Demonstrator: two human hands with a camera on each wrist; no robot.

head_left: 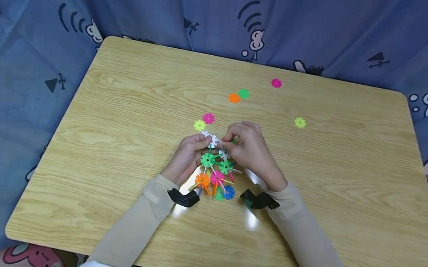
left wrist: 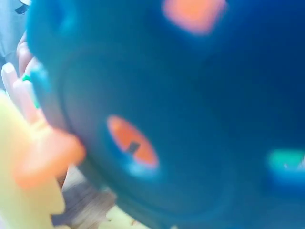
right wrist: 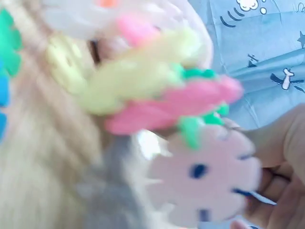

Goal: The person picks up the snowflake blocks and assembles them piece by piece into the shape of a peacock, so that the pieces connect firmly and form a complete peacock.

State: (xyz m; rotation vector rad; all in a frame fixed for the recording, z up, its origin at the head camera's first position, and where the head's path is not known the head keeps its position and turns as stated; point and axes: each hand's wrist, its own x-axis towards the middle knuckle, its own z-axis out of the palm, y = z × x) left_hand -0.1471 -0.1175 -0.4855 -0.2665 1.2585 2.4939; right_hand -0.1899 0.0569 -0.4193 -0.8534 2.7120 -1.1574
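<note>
A structure of interlocked notched plastic discs (head_left: 207, 160) in green, orange, pink, blue and white stands between the hands. My left hand (head_left: 185, 156) holds it at the top, thumb on a white disc (head_left: 213, 141). From the other side my right hand (head_left: 250, 149), thumb and forefinger together, pinches a notched disc at the upper right, mostly hidden by the fingers. Very near the left wrist camera, a blurred blue disc (left wrist: 190, 105) fills the view, with an orange disc (left wrist: 47, 157) beside it. In the right wrist view a pale disc (right wrist: 205, 176) overlaps the fingers.
Loose discs lie beyond the hands: pink (head_left: 208, 118) and yellow (head_left: 199, 125) near the structure, orange (head_left: 234, 98) and green (head_left: 243, 94) farther off, another pink (head_left: 276, 83) at the back, another yellow (head_left: 300, 122) right. A blue curtain (head_left: 214, 17) hangs behind the wooden table (head_left: 126, 102).
</note>
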